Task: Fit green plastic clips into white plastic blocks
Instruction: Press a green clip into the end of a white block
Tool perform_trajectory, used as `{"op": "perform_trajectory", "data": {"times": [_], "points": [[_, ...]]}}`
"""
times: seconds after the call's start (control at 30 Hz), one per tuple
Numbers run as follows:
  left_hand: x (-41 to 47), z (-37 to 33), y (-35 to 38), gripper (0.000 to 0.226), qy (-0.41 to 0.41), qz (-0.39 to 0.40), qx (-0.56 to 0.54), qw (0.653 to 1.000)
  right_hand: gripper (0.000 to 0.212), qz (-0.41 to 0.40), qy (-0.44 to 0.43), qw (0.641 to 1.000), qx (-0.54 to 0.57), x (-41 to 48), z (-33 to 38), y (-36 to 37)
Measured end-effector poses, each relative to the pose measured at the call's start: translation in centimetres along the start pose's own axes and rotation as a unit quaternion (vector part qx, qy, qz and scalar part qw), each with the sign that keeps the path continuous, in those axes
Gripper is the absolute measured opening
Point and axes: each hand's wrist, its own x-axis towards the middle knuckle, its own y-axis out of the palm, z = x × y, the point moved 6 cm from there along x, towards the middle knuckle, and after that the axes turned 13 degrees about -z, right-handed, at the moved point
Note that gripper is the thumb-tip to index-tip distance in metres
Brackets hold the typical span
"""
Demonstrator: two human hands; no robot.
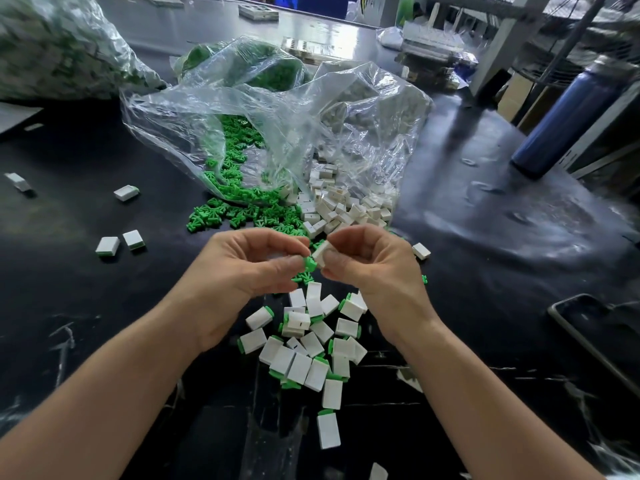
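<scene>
My left hand (242, 271) pinches a green clip (309, 264) between thumb and fingers. My right hand (367, 261) holds a white block (321, 252), and the clip's end meets the block's open side. Just below my hands lies a heap of fitted blocks with green ends (311, 344). Beyond my hands, loose green clips (242, 209) and loose white blocks (341, 209) spill out of a clear plastic bag (277, 126) onto the dark table.
Three fitted blocks (119, 242) lie apart at the left. A blue bottle (561, 123) stands at the right edge, a phone (595, 327) lies at the near right. Another bag of parts (59, 46) fills the far left.
</scene>
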Motion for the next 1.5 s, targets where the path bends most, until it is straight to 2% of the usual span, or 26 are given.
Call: {"op": "perform_trajectory", "data": {"times": [0.17, 0.4, 0.53, 0.67, 0.77, 0.87, 1.0, 1.07, 1.23, 1.4, 1.5], "points": [[-0.7, 0.4, 0.6, 0.015, -0.001, 0.011, 0.009, 1.000, 0.018, -0.003, 0.003, 1.000, 0.008, -0.6, 0.1, 0.5], [-0.2, 1.1, 0.0, 0.014, -0.039, -0.050, -0.051, 0.997, 0.013, 0.029, 0.016, 0.999, 0.012, -1.1, 0.2, 1.2], [0.2, 1.2, -0.5, 0.018, -0.054, -0.079, -0.078, 0.992, 0.019, 0.053, -0.013, 0.998, -0.001, -1.4, 0.5, 1.5], [0.1, 1.3, -0.3, 0.020, -0.055, -0.082, -0.081, 0.992, 0.026, 0.019, -0.070, 0.996, -0.058, -1.5, 0.6, 1.3], [0.1, 1.5, -0.1, 0.022, -0.051, -0.083, -0.076, 0.992, 0.025, 0.015, -0.080, 0.995, -0.063, -1.6, 0.7, 1.4], [0.1, 1.4, -0.1, 0.022, -0.045, -0.080, -0.070, 0.993, 0.025, 0.017, -0.062, 0.996, -0.062, -1.6, 0.7, 1.5], [0.1, 1.1, -0.5, 0.009, -0.024, -0.085, -0.042, 0.995, 0.019, 0.010, 0.029, 0.999, 0.021, -1.2, 0.3, 0.8], [0.0, 1.0, -0.7, 0.019, -0.003, -0.098, 0.001, 0.995, 0.018, 0.006, 0.054, 0.997, 0.050, -1.0, 0.3, 0.5], [-0.3, 0.8, -0.1, 0.030, -0.004, -0.072, -0.007, 0.997, 0.015, 0.000, 0.040, 0.998, 0.049, -0.8, 0.6, 0.1], [-0.6, 0.7, 0.5, 0.016, -0.007, -0.036, -0.010, 0.999, 0.015, 0.002, 0.020, 0.999, 0.039, -0.9, 0.8, 0.2], [-0.7, 0.6, 0.5, 0.018, 0.001, -0.033, -0.002, 0.999, 0.017, 0.004, 0.007, 1.000, 0.025, -1.0, 0.9, 0.2]]}}
